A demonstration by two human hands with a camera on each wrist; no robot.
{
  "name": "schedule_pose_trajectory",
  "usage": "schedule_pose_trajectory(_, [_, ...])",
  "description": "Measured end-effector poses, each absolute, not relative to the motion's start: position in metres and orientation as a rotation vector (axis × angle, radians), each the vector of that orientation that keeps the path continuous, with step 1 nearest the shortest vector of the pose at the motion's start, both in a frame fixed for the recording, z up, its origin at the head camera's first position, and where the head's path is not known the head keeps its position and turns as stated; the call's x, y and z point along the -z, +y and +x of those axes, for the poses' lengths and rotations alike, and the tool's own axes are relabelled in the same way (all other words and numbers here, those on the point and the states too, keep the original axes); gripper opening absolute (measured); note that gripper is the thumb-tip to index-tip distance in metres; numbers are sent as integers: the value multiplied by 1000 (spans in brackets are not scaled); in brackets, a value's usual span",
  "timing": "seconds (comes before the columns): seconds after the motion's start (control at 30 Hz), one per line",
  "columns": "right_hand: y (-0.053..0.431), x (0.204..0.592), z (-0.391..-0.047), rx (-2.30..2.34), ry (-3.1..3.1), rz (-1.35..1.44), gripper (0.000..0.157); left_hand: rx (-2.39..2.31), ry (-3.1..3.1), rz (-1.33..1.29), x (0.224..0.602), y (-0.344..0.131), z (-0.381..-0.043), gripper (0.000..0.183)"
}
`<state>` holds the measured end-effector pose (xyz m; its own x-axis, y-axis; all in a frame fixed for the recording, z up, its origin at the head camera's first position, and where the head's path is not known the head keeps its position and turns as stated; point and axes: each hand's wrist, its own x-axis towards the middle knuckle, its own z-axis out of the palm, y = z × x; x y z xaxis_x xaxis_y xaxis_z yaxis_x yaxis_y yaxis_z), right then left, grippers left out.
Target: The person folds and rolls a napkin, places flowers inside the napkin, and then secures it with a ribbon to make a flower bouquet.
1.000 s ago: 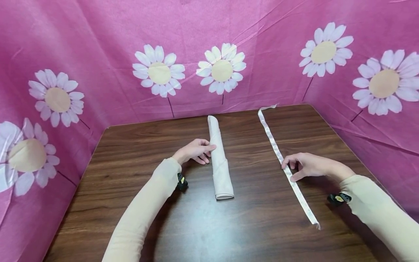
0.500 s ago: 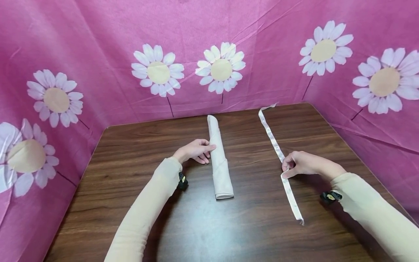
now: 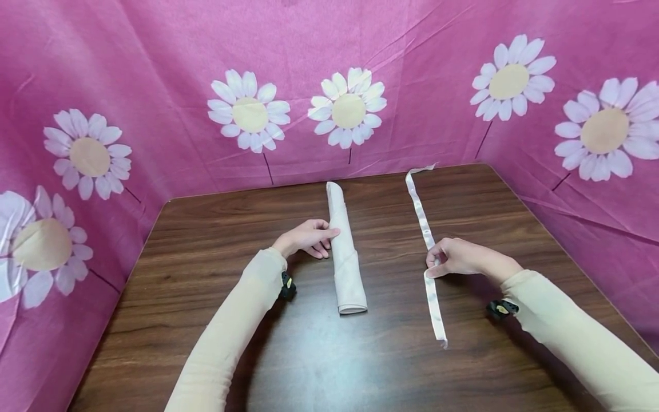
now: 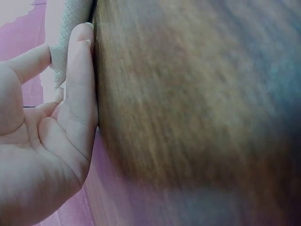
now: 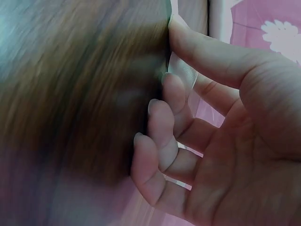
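Observation:
A rolled beige cloth (image 3: 349, 274) lies lengthwise on the table, its front end showing folded layers. At its left side my left hand (image 3: 305, 237) holds it, thumb on top and fingers low along the edge. The left wrist view shows the cloth roll (image 4: 70, 33) between the thumb and fingers of the left hand (image 4: 56, 127). To the right, my right hand (image 3: 455, 256) pinches a shiny white ribbon (image 3: 435, 309) near its middle. The ribbon runs on both sides of the hand; in the right wrist view, the right hand (image 5: 216, 117) partly hides it.
Both items lie on a dark wood-grain table (image 3: 231, 217). Pink fabric (image 3: 298, 34) printed with large white daisies hangs around its back and sides. The ribbon's far end reaches the table's back edge. A black device (image 3: 501, 309) is worn at each wrist.
My right hand has gripped the ribbon and slid left toward the cloth roll, drawing the ribbon's near part along and bending it. The left hand and cloth roll have stayed in place.

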<state>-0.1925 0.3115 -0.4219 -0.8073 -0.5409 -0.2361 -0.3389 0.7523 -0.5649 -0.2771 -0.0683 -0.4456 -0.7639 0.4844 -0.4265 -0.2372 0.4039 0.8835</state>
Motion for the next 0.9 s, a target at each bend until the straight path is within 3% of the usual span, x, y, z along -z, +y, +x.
schedule_pose_trajectory(0.43, [283,426,-200,709,2563,-673,23,-1423,2014,217,446,-69,-275,30])
schedule_pose_trajectory(0.9, [254,419,-216,672,2575,-1019,22,-1424,2019,220,447,-69,-275,28])
